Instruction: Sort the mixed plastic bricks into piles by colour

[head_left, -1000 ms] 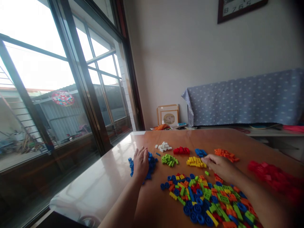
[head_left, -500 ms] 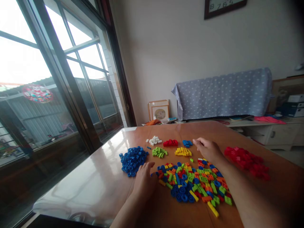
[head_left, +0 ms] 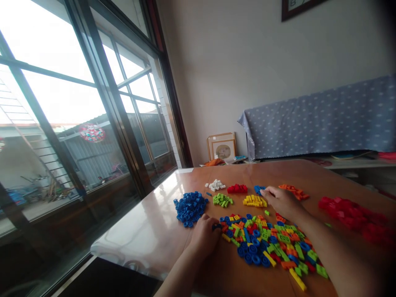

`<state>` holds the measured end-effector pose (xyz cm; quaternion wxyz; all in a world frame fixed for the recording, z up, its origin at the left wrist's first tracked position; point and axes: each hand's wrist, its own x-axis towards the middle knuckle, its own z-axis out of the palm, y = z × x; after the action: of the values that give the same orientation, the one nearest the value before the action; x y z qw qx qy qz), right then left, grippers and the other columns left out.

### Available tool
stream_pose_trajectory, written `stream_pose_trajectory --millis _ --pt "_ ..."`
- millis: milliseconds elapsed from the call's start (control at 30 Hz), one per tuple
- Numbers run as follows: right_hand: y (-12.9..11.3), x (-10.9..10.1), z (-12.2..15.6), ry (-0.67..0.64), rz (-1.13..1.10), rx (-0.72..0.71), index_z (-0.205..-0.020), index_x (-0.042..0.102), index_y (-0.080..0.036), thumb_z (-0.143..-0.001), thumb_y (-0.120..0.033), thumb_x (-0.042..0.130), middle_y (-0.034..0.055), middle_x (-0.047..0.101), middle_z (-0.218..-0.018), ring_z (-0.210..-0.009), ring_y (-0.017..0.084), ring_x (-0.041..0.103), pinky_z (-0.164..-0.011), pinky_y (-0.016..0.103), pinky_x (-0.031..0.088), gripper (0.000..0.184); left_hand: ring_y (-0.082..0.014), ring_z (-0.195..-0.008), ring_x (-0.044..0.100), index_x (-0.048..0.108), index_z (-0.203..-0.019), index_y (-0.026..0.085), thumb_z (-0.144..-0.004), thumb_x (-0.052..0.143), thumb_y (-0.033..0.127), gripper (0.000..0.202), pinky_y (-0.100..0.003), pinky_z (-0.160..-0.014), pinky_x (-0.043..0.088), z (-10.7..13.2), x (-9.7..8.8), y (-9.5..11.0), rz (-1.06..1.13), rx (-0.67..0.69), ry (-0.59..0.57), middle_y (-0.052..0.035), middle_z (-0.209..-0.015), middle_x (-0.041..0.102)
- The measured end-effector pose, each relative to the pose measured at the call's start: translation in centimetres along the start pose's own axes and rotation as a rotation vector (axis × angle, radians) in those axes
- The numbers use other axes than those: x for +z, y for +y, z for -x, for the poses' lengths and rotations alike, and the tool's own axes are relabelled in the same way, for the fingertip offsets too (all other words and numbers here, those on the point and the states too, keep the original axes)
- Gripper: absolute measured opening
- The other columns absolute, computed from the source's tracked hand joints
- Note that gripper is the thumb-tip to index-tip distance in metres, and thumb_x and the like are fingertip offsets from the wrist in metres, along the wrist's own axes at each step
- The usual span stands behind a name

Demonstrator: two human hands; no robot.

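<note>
My left hand (head_left: 206,233) rests low at the left edge of a mixed heap of toy bricks (head_left: 274,241). Its fingers curl round a dark blue toy brick (head_left: 217,226). Over the table, my right hand (head_left: 283,202) reaches to a small group of blue bricks (head_left: 258,189), fingertips pinched together against its right side. What those fingertips hold, if anything, is hidden. Just in front of this hand lie yellow bricks (head_left: 254,201). A single green brick (head_left: 267,213) sits between them and the heap.
Sorted groups lie around: dark blue pieces (head_left: 190,208), white bricks (head_left: 215,185), green bricks (head_left: 222,200), red bricks (head_left: 237,189), orange bricks (head_left: 295,192) and a large red pile (head_left: 349,214). The wooden table (head_left: 148,231) stands beside a window; a cloth-covered object (head_left: 318,119) is behind.
The view has swung left, so the table things appear further right. My left fingers have closed at the heap's edge. My right hand has moved onto the small blue group, uncovering orange bricks.
</note>
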<state>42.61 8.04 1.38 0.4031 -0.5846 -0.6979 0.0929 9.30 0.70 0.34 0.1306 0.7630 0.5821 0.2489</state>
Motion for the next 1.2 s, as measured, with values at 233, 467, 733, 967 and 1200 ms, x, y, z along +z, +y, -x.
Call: stream_pose_trajectory --millis 233,467,733,967,1200 --pt "0.7 0.2 -0.3 0.011 -0.04 -0.003 -0.067 0.058 -0.023 -0.088 -0.061 0.045 -0.0002 0.057 -0.054 -0.056 0.017 0.054 -0.053 0.026 0.032 0.045 -0.0178 -0.089 0.061 0.074 -0.103 0.024 -0.084 0.061 0.029 0.023 -0.028 -0.08 0.047 -0.5 -0.2 -1.3 0.032 0.011 0.074 -0.0057 -0.101 0.062" --pt "0.8 0.4 -0.1 0.01 0.01 -0.047 -0.068 0.057 -0.022 -0.091 -0.06 0.042 -0.0012 0.056 -0.056 -0.059 0.016 0.055 -0.055 0.026 0.033 0.046 -0.0175 -0.085 0.061 0.074 -0.103 0.021 -0.082 0.064 0.024 0.023 -0.03 -0.079 0.046 -2.2 -4.3 -6.9 -0.042 -0.052 0.357 -0.0053 -0.096 0.063" --pt "1.1 0.3 0.0 -0.02 0.013 -0.041 -0.069 0.055 -0.021 -0.093 -0.055 0.043 -0.0014 0.054 -0.058 -0.06 0.016 0.056 -0.055 0.025 0.033 0.043 -0.0172 -0.081 0.061 0.074 -0.103 0.018 -0.078 0.065 0.027 0.028 -0.029 -0.078 0.047 -2.6 -6.4 -12.0 0.005 -0.158 0.425 -0.0039 -0.088 0.066" --pt "1.4 0.4 -0.1 -0.038 0.016 -0.014 -0.072 0.059 -0.021 -0.092 -0.058 0.042 -0.0003 0.057 -0.06 -0.063 0.018 0.058 -0.056 0.026 0.036 0.045 -0.0175 -0.079 0.064 0.073 -0.092 0.018 -0.08 0.062 0.038 0.026 -0.027 -0.073 0.048 -3.0 -6.6 -13.0 0.127 -0.215 0.454 -0.0036 -0.083 0.071" --pt "1.4 0.4 -0.1 -0.021 -0.002 -0.017 -0.069 0.058 -0.022 -0.091 -0.059 0.044 -0.0002 0.056 -0.059 -0.063 0.019 0.057 -0.057 0.027 0.036 0.046 -0.0185 -0.078 0.065 0.074 -0.094 0.018 -0.082 0.058 0.049 0.037 -0.026 -0.069 0.048 -4.0 -7.0 -12.2 0.225 -0.228 0.442 -0.0032 -0.079 0.072"
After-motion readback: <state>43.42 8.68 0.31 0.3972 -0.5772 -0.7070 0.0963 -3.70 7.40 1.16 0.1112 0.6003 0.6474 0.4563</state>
